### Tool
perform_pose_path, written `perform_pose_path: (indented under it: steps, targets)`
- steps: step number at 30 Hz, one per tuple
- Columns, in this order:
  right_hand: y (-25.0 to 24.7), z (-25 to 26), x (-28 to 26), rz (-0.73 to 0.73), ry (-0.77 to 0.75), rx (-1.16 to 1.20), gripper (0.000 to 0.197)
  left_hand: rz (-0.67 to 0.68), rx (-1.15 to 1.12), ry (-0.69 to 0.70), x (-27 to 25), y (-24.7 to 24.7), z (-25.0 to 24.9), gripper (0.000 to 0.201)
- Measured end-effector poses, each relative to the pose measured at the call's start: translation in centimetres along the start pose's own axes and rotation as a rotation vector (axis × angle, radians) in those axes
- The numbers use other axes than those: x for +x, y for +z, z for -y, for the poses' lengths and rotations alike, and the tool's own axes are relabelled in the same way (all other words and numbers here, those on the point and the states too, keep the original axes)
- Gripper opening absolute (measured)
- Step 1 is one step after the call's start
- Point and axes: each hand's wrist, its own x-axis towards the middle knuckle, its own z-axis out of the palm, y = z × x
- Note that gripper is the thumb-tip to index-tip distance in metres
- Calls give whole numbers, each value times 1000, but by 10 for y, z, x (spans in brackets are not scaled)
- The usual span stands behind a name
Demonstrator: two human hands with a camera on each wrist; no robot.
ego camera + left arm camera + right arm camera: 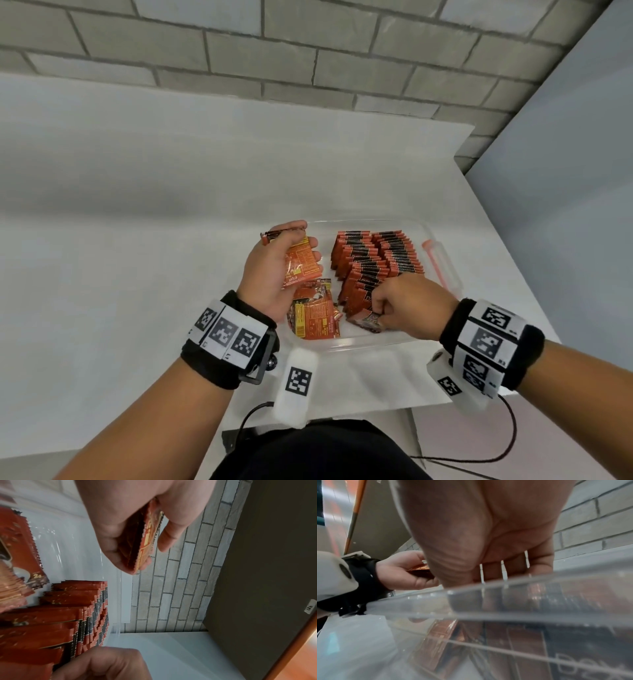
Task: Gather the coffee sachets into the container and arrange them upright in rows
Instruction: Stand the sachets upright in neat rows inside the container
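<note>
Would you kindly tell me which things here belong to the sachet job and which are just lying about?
Belonging:
clear plastic container
upright orange sachet rows
loose flat sachets
sachet stack in left hand
sachet pinched by right hand

Lying about:
orange-trimmed clear lid
white table

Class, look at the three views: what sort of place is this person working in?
Probably a plain indoor workroom or lab: a bare white table against a grey brick wall, holding only a clear container of coffee sachets.
</note>
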Motion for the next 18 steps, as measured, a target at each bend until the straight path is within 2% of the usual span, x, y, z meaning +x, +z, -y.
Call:
perform_pose_path:
  steps: [8,13,18]
  targets:
    - [-4,3,5,-17,-49,-22,6,27,25,-7,0,-4,-3,14]
    - [0,4,8,57,-25,-18,1,37,45,-9,0,-4,-3,14]
    - [3,4,13,38,-6,-131,10,38,59,-11,-1,-4,-3,15]
